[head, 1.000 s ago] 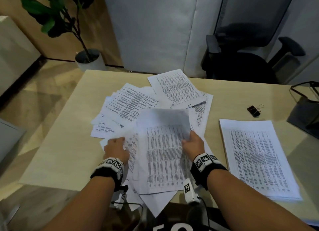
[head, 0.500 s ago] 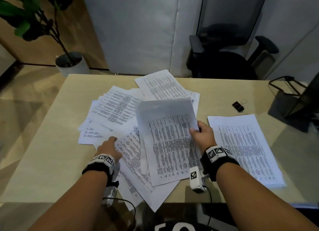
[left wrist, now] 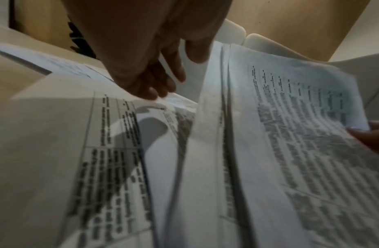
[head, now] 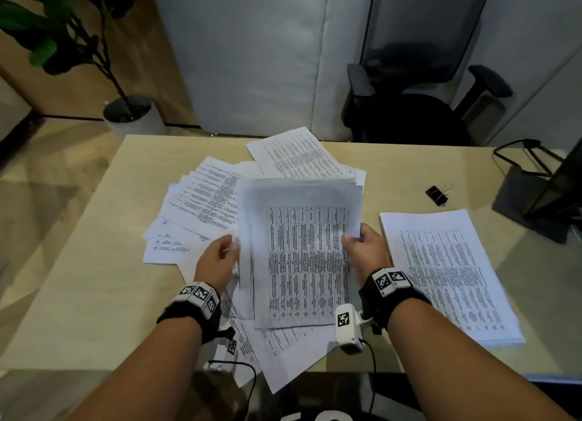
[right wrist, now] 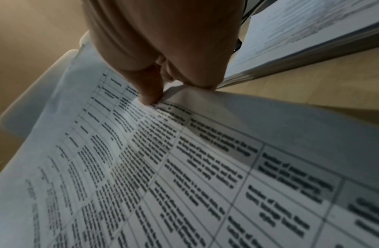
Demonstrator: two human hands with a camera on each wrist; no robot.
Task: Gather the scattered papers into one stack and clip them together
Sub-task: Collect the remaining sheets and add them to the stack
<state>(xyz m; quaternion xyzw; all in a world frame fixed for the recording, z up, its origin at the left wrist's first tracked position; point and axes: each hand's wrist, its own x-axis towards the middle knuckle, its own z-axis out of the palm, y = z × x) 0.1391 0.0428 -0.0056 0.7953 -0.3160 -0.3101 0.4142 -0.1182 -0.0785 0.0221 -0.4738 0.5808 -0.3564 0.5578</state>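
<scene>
My right hand (head: 352, 242) pinches the right edge of a bundle of printed sheets (head: 302, 257), lifted and tilted over the table; thumb on top, fingers hidden beneath. In the right wrist view the hand (right wrist: 156, 94) nips the bundle (right wrist: 142, 167). My left hand (head: 231, 247) sits at the bundle's left edge, fingers loosely curled (left wrist: 154, 89), thumb by the paper edge (left wrist: 207, 80). More scattered papers (head: 204, 206) fan out beneath and behind. A neat stack (head: 447, 272) lies at the right. A black binder clip (head: 437, 194) lies beyond it.
The wooden table (head: 94, 279) has bare surface at the left. A monitor stand (head: 535, 206) occupies the far right corner. An office chair (head: 409, 112) stands behind the table, a potted plant (head: 132, 118) on the floor at the back left.
My right hand has raised the bundle off the pile and squared it more upright. My left hand left the scattered sheets and came up to the bundle's left edge.
</scene>
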